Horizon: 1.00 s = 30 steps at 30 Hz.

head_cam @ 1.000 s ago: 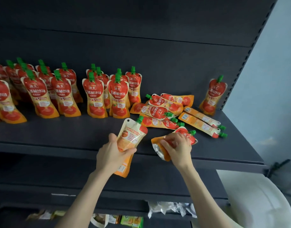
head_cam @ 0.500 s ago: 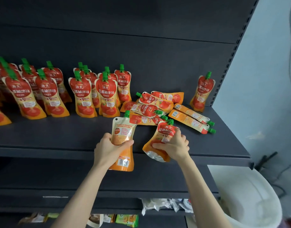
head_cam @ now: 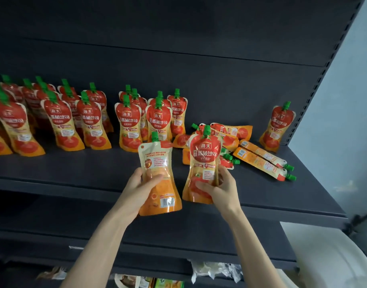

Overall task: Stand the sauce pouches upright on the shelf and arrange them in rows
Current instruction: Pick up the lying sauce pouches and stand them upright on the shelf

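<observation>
My left hand [head_cam: 140, 189] grips the left pouch [head_cam: 157, 163], held before the near edge of the shelf [head_cam: 74, 169]; my right hand [head_cam: 220, 190] grips the right pouch [head_cam: 203, 161], upright over that edge; rows [head_cam: 91, 121] stand at far left; a heap [head_cam: 259, 160] lies flat at right; I judge most done.

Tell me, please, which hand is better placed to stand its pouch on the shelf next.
Right, probably. The right hand holds the label-out pouch upright, its base near the shelf. The left hand holds the barcode-side pouch, which hangs below the shelf edge and needs turning.
</observation>
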### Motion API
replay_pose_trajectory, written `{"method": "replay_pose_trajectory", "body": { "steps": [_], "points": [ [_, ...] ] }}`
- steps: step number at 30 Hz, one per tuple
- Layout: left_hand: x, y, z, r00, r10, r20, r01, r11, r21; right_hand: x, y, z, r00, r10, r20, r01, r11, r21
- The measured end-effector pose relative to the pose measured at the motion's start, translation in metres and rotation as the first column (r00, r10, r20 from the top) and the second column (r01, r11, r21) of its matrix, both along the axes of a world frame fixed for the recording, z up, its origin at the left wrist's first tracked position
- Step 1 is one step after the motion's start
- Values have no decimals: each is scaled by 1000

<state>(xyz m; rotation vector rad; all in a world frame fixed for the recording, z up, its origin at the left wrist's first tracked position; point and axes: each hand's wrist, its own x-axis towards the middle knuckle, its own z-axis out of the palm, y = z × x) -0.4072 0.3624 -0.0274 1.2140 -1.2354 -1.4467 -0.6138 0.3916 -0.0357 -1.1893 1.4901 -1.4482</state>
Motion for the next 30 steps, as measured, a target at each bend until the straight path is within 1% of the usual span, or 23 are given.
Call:
{"method": "replay_pose_trajectory", "body": {
  "steps": [2,7,11,14,17,21,24,27,30],
  "points": [
    [17,-10,5,998,48,-34,-50,996,-76,17,-13,6,999,36,-3,-36,998,-56],
    [64,-54,10,981,186,63,-157,934,-320,66,-56,8,999,42,-23,-45,990,-132],
    [98,-98,7,970,209,124,-133,884,-449,107,-92,1,1000,-1,26,5,987,-162],
    [112,-120,0,970,213,118,-123,847,-517,133,-111,-8,998,-57,31,62,981,-187],
    [120,-129,-15,981,155,114,-74,852,-519,151,-119,-14,995,-98,22,101,974,-204],
    [125,-129,-24,989,-48,142,112,864,-490,157,-122,-19,993,-120,10,120,967,-223],
    [134,-131,-23,980,-143,138,190,879,-437,157,-123,-23,993,-111,-31,102,970,-222],
    [150,-139,-16,961,-272,55,274,900,-339,156,-124,-26,992,-110,-55,96,972,-214],
    [166,-152,-6,902,-429,-51,409,884,-226,156,-125,-27,992,-107,-65,92,975,-202]
  ]
}}
